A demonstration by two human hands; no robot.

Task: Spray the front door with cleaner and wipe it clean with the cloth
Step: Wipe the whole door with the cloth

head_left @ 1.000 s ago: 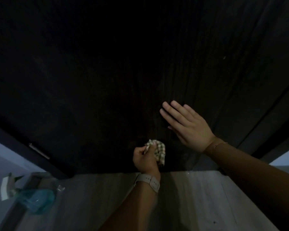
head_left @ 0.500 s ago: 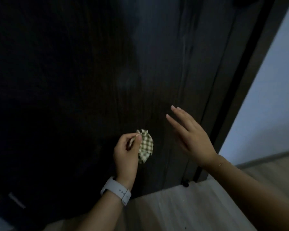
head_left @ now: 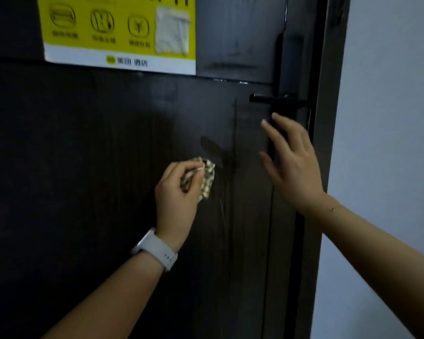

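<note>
Left hand (head_left: 179, 192), centre of frame: fingers and thumb curled around bunched checked cloth (head_left: 207, 178), cloth protruding at upper right of fist, against or just before dark door (head_left: 96, 155); contact not resolvable. White watch (head_left: 156, 248) strapped at wrist below, forearm running to lower left edge.

Right hand (head_left: 295, 162), right of centre: fingers straight and spread, holding nothing, raised before door's right margin, just below black lever handle (head_left: 274, 99). Whether fingertips touch door surface: cannot tell. Thin bracelet (head_left: 333, 208) at wrist, forearm running to lower right corner.

Faint streaks on door surface between and below both hands. Tall black lock plate (head_left: 279, 59) above handle, upper right of door. Horizontal seam across door at handle height, lighter panel above, darker wood-grain panel below.

Yellow and white poster (head_left: 118, 33), upper left of frame, fixed flat to door, with three outlined icons, blurred lettering and pale patch at right end. Dark door frame (head_left: 328, 118) along right edge of door; pale wall (head_left: 389, 118) filling far right of frame.
</note>
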